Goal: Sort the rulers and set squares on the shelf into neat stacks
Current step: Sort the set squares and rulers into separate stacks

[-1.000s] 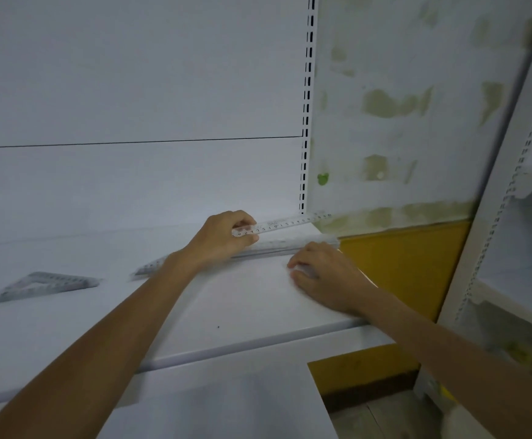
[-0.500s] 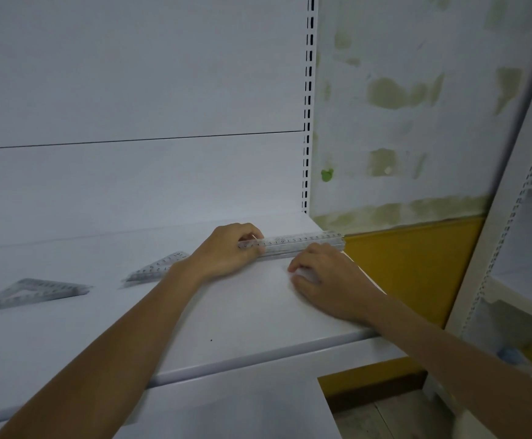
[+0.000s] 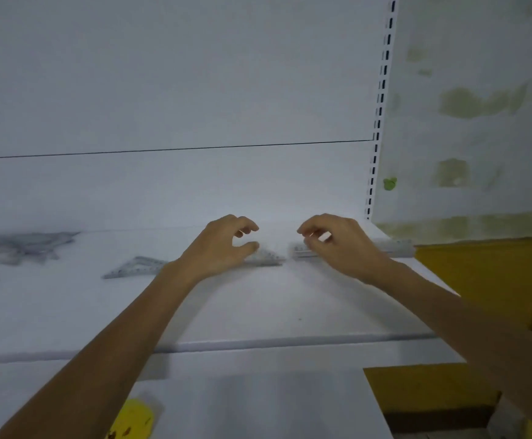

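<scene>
while hovering low over the shelf point(image 3: 290, 312), loosely curled, thumb and fingers parted: left hand point(image 3: 223, 245) and right hand point(image 3: 340, 245). just beneath the left hand's thumb, flat on the shelf, a set square point(image 3: 268, 258), long edge running left to right, nearer to this hand than to the other. just beside it, across a narrow gap, a stack of rulers point(image 3: 394, 247), lengthwise on the same line, partly under the right hand. nothing plainly gripped by the left; impossible to tell of any pinch by the right on the stack's left end. further left, well apart, a second set square point(image 3: 134, 267).
</scene>
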`<act>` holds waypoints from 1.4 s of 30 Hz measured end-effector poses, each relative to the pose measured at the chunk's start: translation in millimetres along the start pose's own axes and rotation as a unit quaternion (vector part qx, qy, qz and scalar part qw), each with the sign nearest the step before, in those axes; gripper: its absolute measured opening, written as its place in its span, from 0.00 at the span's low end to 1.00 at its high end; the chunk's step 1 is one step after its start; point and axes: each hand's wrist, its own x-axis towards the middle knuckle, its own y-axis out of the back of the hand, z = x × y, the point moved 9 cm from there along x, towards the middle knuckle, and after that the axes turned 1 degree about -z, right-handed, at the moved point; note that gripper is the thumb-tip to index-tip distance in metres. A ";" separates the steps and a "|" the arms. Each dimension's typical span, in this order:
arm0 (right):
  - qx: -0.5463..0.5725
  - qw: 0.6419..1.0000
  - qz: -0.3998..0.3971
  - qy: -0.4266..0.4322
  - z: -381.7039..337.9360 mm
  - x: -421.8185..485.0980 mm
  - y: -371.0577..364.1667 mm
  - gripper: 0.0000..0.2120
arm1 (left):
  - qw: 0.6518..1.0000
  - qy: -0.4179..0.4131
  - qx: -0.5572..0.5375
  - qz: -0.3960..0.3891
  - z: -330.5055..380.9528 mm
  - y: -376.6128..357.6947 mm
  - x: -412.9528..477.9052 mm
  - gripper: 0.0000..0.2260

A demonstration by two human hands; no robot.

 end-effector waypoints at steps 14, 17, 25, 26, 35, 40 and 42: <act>0.101 0.965 -0.147 0.192 -316.6 99.7 -282.2 0.10 | 0.958 0.229 0.132 0.113 -235.7 262.9 -265.3 0.11; 0.088 0.965 -0.161 0.189 -353.7 114.4 -320.5 0.12 | 0.958 0.231 0.107 0.130 -269.7 294.4 -291.5 0.10; 0.057 0.976 -0.149 0.147 -388.4 142.4 -389.7 0.12 | 0.962 0.235 0.068 0.121 -348.4 325.6 -327.6 0.09; 0.051 0.977 -0.150 0.141 -388.6 146.6 -394.9 0.12 | 0.962 0.235 0.066 0.122 -357.4 327.9 -327.9 0.09; 0.020 0.967 -0.197 0.162 -386.8 205.1 -434.3 0.12 | 0.945 0.275 0.129 0.120 -437.4 340.3 -297.9 0.15; 0.012 0.955 -0.240 0.175 -398.3 232.1 -477.6 0.14 | 0.950 0.279 0.131 0.056 -464.3 340.1 -284.2 0.22; 0.019 0.953 -0.242 0.183 -404.7 237.3 -492.3 0.13 | 0.949 0.280 0.129 0.063 -472.7 341.7 -285.6 0.24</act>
